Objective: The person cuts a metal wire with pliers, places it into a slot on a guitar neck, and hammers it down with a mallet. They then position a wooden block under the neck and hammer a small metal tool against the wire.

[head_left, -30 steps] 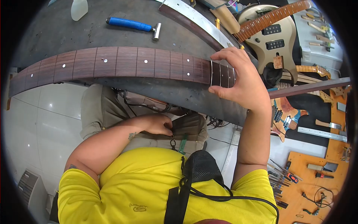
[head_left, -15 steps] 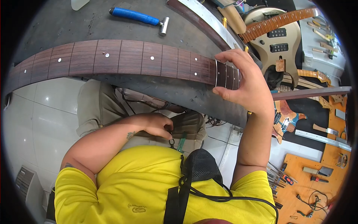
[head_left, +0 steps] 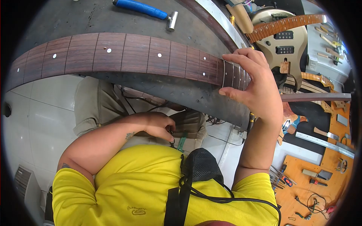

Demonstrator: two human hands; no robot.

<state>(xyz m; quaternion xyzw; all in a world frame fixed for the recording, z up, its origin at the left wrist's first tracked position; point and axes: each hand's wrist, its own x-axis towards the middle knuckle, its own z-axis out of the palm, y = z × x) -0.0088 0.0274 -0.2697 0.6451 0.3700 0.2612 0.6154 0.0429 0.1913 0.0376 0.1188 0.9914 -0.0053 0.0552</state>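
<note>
A guitar workshop: a fretted neck in the right hand, a hammer beyond it to the left, guitars to its right, tools on an orange board beside its forearm.

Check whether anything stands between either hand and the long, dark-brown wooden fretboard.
Nothing visible blocks the right hand, which spans the fretted end of the fretboard. The left hand, near the lap, would likely have to clear the edge of the dark grey tabletop.
</note>
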